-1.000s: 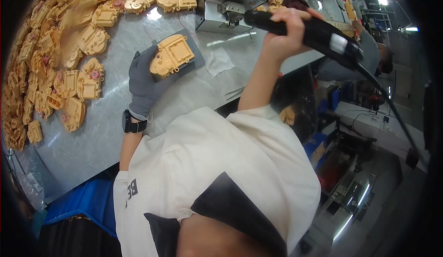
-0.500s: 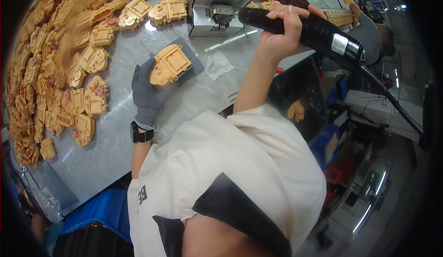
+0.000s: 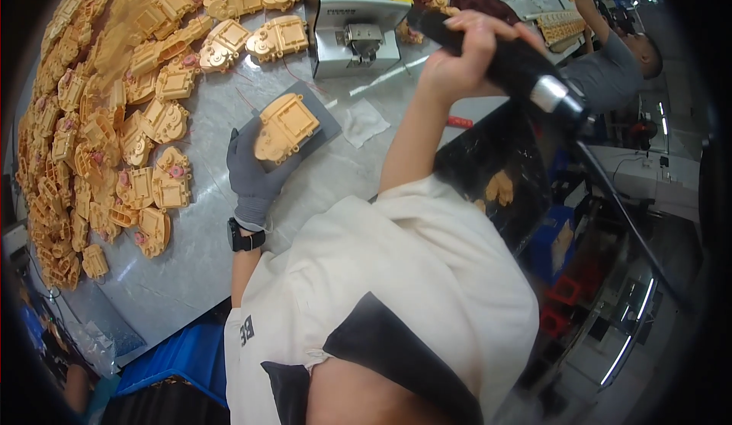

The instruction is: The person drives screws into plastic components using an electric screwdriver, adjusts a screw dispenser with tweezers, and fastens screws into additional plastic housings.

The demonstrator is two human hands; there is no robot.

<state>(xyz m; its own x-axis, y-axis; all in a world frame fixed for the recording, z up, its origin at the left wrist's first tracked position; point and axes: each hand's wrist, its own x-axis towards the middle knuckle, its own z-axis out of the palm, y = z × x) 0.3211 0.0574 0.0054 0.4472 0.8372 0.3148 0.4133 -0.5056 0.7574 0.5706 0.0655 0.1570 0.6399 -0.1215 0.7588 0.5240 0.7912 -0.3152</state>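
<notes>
My left hand, in a grey glove with a black watch at the wrist, closes around the edge of a yellow plastic housing. The housing lies on a flat grey block on the table. My bare right hand is raised to the right, its fingers wrapped round a black electric screwdriver. A black cord runs from the screwdriver's end toward the lower right. Its other end points toward the grey machine and is blurred. Beside the block lies a white cloth.
Heaps of similar yellow housings cover the table's left side, several with pink parts. A red-handled item lies at the table's right edge. Blue bins stand below the table. At the far right sits another person.
My right hand has tilted the electric screwdriver more steeply. My left hand still holds the housing. The whole view has shifted slightly.
</notes>
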